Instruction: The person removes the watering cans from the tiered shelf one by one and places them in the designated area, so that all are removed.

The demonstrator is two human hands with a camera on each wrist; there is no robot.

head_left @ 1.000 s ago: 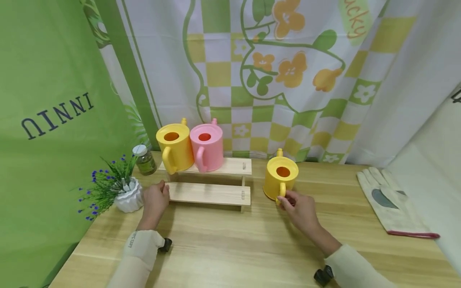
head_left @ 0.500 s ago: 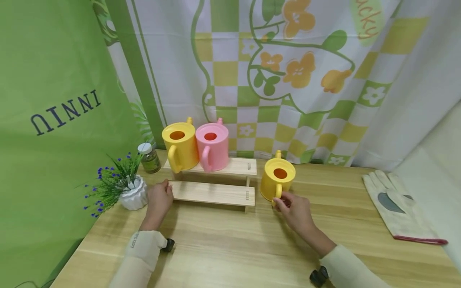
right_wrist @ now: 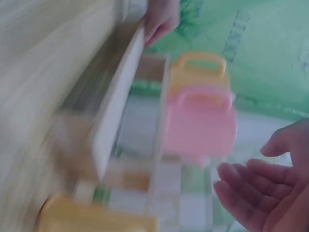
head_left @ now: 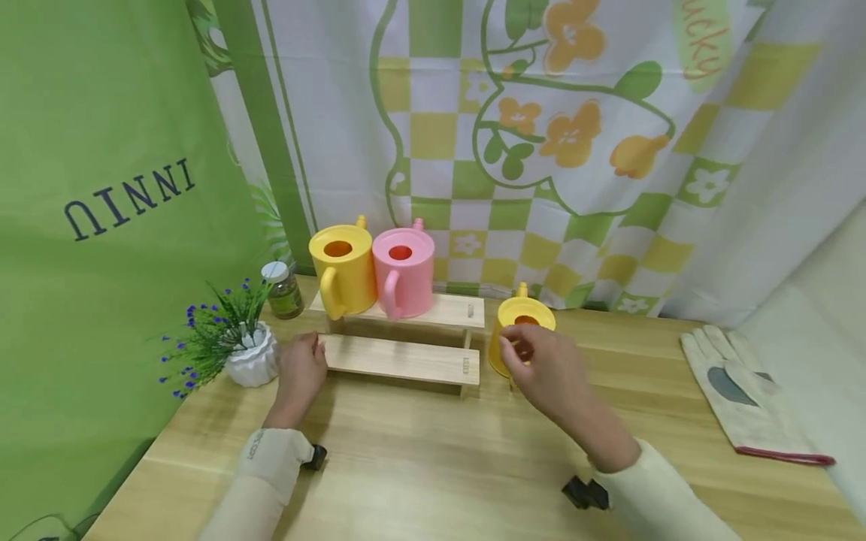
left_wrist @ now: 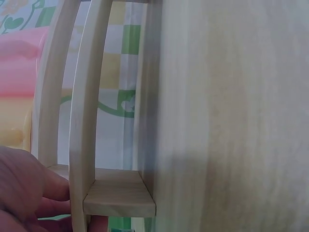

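At the right end of the two-step wooden rack (head_left: 406, 359), the right hand (head_left: 544, 368) hovers in front of and partly over the single yellow watering can (head_left: 517, 319), its grip spread, fingers loosely curved and holding nothing; the right wrist view, though blurred, shows the fingers (right_wrist: 246, 193) apart and free of any object. That yellow watering can stands upright on the wooden surface (head_left: 440, 458), just beside the rack's right end, its handle side hidden behind the hand. The left hand (head_left: 302, 372) rests at the left end of the rack's lower step; the left wrist view shows its fingers (left_wrist: 29, 188) against the step's edge, but whether the grip pinches the wood or merely touches it cannot be told. On the upper step a second yellow watering can (head_left: 343, 267) and a pink watering can (head_left: 404, 272) stand upright, touching side by side, handles facing the person. Left of the rack stand a white pot of blue-flowered greenery (head_left: 233, 346) and, behind it, a small lidded jar (head_left: 280, 289). Well apart on the right lies a white work glove (head_left: 744, 394). A patterned curtain (head_left: 541, 135) hangs behind.
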